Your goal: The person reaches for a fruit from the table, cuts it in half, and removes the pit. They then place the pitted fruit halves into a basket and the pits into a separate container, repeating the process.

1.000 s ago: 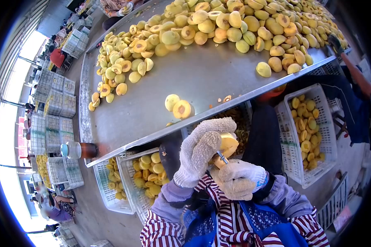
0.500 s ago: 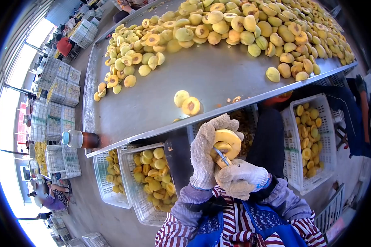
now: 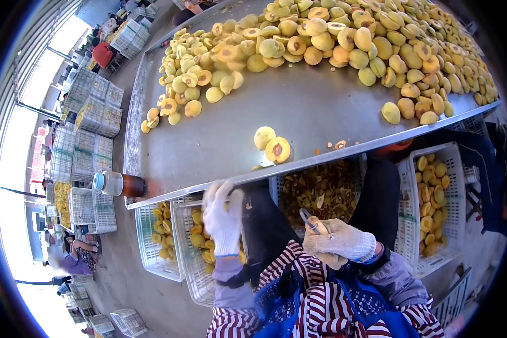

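My left hand (image 3: 223,217), in a pale knit glove, is over the white crate (image 3: 200,287) of yellow fruit halves, near the metal table's front edge. Its fingers are apart, a little blurred, and no fruit shows in it. My right hand (image 3: 337,242), gloved too, is closed round a small pitting knife (image 3: 310,221) with a curved metal blade, above my lap. Beyond it, between my legs, a crate holds pits and scraps (image 3: 315,188). Two fruit halves (image 3: 277,150) lie near the front edge of the metal table (image 3: 208,141).
A large heap of fruit halves (image 3: 321,39) covers the table's far side. A jar of dark liquid (image 3: 121,185) stands at its left corner. Another fruit crate (image 3: 456,225) is at the right. Stacked crates (image 3: 84,146) and people are at the left.
My left hand has moved left, away from my right hand, and opened. The fruit half held between the hands is no longer seen. The view has shifted slightly.
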The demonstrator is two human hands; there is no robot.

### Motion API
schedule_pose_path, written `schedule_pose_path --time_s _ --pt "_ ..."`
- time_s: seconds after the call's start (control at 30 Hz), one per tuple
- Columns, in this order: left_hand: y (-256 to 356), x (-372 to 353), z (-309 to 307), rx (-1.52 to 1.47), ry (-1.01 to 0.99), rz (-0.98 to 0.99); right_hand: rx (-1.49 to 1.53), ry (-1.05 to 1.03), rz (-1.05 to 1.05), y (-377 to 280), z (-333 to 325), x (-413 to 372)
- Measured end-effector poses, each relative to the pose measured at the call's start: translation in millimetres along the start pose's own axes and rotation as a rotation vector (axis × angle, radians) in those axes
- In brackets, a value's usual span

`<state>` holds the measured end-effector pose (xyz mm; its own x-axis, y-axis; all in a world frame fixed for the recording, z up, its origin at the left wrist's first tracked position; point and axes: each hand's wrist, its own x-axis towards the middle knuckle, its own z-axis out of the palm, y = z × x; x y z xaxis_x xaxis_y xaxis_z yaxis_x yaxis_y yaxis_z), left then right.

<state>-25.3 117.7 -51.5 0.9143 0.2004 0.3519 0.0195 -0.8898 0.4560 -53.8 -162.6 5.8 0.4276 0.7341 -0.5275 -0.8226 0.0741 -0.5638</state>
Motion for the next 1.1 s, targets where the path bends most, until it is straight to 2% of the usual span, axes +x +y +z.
schedule_pose_path --time_s 0.03,0.07,0.1,0.13,0.2,0.23,0.33,0.43,0.47,0.57,0.6,0.7,0.73,0.83,0.97,1.0,1.1 --pt "20.1 12.6 14.5 -0.220 -0.127 -0.192 -0.031 0.024 0.004 -2.3 3.5 2.6" --pt "39.6 28.5 24.7 -0.209 -0.253 -0.215 -0.064 0.050 0.007 -5.0 6.1 4.9" --pt "40.2 41.1 52.1 0.002 -0.192 -0.035 -0.094 0.078 0.009 -6.8 7.0 6.0" --pt "63.2 61.6 61.5 0.058 -0.320 -0.155 -0.114 0.133 0.031 -7.5 6.9 5.9" --pt "69.2 81.1 99.8 0.108 -0.398 -0.188 -0.115 0.177 0.001 -9.0 7.3 3.7" --pt "70.3 84.5 112.3 0.134 -0.437 -0.201 -0.115 0.200 -0.015 -9.6 7.0 2.2" --pt "79.0 83.9 122.5 -0.058 -0.490 -0.134 -0.106 0.236 -0.064 -5.4 5.2 3.8" --pt "98.4 81.3 87.3 -0.540 -0.482 -0.409 -0.115 0.321 -0.097 -10.2 6.8 2.6" --pt "94.9 79.3 84.5 -0.809 -0.547 -0.522 -0.120 0.356 -0.118 -11.7 7.3 1.3" --pt "89.8 57.5 70.1 -1.277 -0.532 -0.382 -0.172 0.425 -0.170 -21.0 7.4 3.1" --pt "98.2 50.3 58.4 -1.276 -0.538 -0.285 -0.201 0.441 -0.183 -22.3 8.3 4.5" --pt "110.6 31.4 38.3 -1.358 -0.580 -0.253 -0.301 0.487 -0.224 -16.7 5.5 6.2" --pt "112.0 27.4 33.1 -1.276 -0.596 -0.228 -0.337 0.511 -0.250 -11.7 3.9 9.2" --pt "123.1 17.2 22.9 -1.297 -0.558 -0.153 -0.474 0.584 -0.309 -3.2 3.8 11.3" --pt "142.7 4.1 12.3 -1.365 -0.482 -0.224 -0.526 0.572 -0.312 0.2 10.7 5.1" --pt "141.3 4.7 9.8 -1.358 -0.522 -0.234 -0.518 0.556 -0.307 1.9 10.8 4.2" --pt "138.1 17.7 0.8 -0.509 -0.452 0.333 -0.356 0.471 -0.297 -2.6 13.4 -0.8"
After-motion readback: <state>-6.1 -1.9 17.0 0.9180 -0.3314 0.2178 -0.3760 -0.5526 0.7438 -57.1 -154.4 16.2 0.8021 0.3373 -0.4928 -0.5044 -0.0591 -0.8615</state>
